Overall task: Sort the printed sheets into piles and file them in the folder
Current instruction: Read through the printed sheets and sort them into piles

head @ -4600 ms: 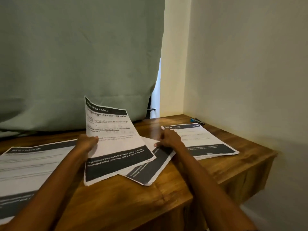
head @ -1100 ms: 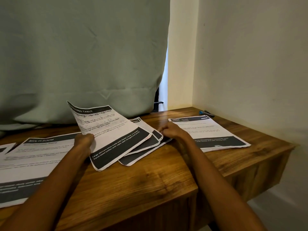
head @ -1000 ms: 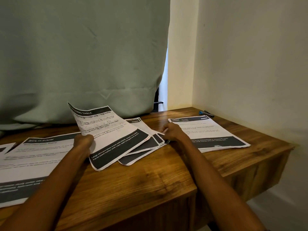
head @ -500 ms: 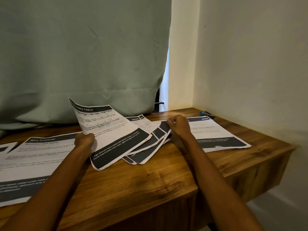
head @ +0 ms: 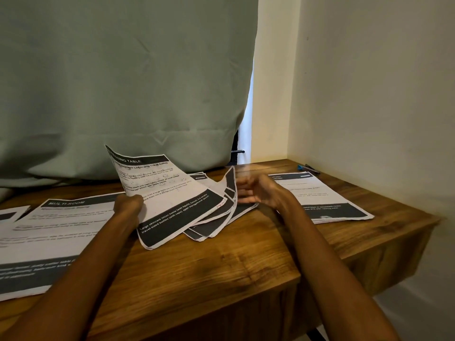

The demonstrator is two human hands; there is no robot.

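A fanned stack of sheets (head: 214, 215) is spread at the middle of the wooden desk (head: 221, 267), with one sheet (head: 170, 193) raised over its left part by the left hand (head: 129, 205). The right hand (head: 261, 193) is placed just right of the fan. A pile (head: 49, 232) is laid at the left, another pile (head: 320, 198) at the right, and a pen (head: 307, 167) behind it beside the wall (head: 381, 94).

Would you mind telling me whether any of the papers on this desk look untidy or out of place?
Yes: the middle stack is fanned out crookedly, one sheet curling upward beside the blurred right hand. The right pile lies neat.
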